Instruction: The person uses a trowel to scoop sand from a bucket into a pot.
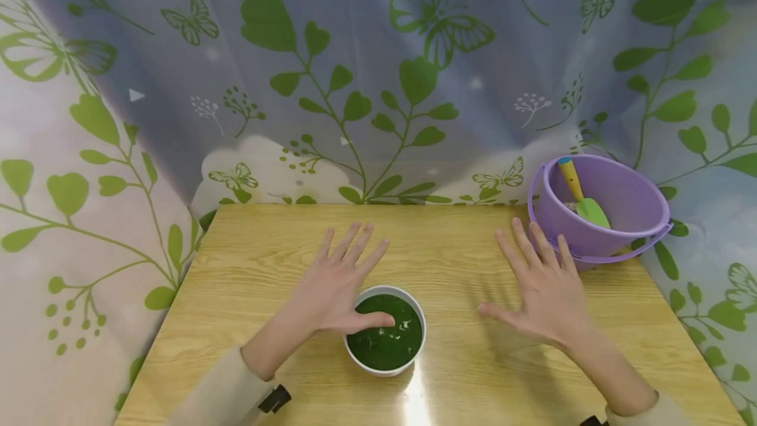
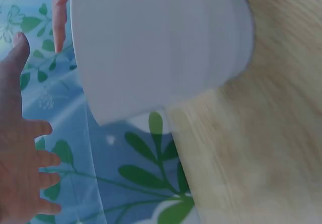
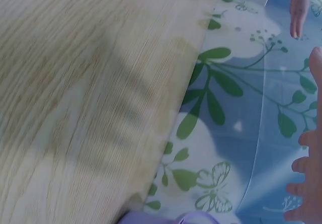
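Observation:
A white bowl (image 1: pixel 386 369) filled with dark green liquid (image 1: pixel 384 347), pale flecks or glints on its surface, stands on the wooden table. My left hand (image 1: pixel 334 288) hovers with spread fingers at the bowl's upper left, its thumb overlapping the green liquid in the head view. In the left wrist view the bowl's white side (image 2: pixel 161 48) looms large beside that hand (image 2: pixel 22 168). My right hand (image 1: pixel 550 301), fingers spread too, is held over the table to the right of the bowl, casting a shadow. Neither hand holds anything.
At the table's back right corner stands a purple bucket (image 1: pixel 639 199) with its handle lowered. A toy shovel (image 1: pixel 591 213) with a green blade and yellow handle lies in it. A leaf-and-butterfly curtain (image 1: pixel 355 169) hangs behind the wooden table (image 1: pixel 248 248).

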`<state>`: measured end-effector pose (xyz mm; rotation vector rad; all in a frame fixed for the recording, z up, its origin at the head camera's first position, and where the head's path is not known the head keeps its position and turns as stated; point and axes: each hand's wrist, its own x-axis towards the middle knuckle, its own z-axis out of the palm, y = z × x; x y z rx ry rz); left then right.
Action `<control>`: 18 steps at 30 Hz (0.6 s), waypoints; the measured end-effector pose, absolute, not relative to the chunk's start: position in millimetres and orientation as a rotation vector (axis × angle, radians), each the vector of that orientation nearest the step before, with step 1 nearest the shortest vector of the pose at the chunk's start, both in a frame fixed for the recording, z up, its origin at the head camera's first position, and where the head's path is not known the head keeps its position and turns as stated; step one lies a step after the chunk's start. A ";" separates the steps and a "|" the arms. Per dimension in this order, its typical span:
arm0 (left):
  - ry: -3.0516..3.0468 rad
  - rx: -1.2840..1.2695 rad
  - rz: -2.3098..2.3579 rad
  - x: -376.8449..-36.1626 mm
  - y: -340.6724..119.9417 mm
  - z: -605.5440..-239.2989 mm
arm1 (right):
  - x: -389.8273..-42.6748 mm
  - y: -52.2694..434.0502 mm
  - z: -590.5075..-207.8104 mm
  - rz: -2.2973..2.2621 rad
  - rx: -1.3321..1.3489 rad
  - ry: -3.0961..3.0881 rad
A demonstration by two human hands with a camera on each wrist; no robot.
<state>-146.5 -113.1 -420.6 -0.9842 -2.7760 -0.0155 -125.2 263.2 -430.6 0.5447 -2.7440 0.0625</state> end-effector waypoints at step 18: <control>-2.744 -1.199 0.032 -189.6 -29.1 -402.9 | -133.8 305.8 -424.3 0.016 0.554 -2.691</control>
